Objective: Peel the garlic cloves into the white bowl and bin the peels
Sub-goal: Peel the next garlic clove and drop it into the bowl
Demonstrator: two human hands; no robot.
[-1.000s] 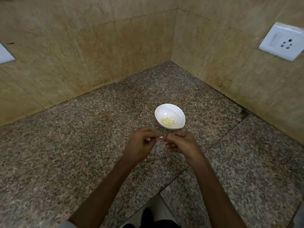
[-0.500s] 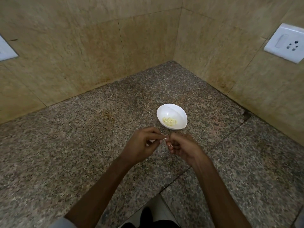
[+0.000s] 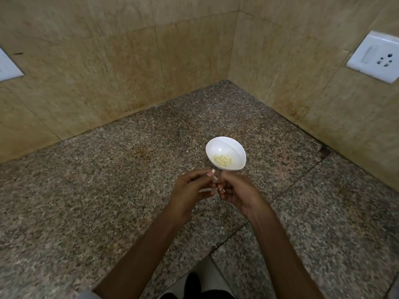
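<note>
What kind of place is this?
Probably a home kitchen corner: speckled granite counter, beige wall tiles carrying a white switch-and-socket plate, and a white bowl holding peeled garlic cloves.

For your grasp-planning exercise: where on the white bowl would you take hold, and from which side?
Probably pinch the white bowl by its right rim, coming from the right. It stands upright and open, peeled cloves lie in its bottom, and the left hand and right hand, pinching a clove, crowd its near edge.
</note>
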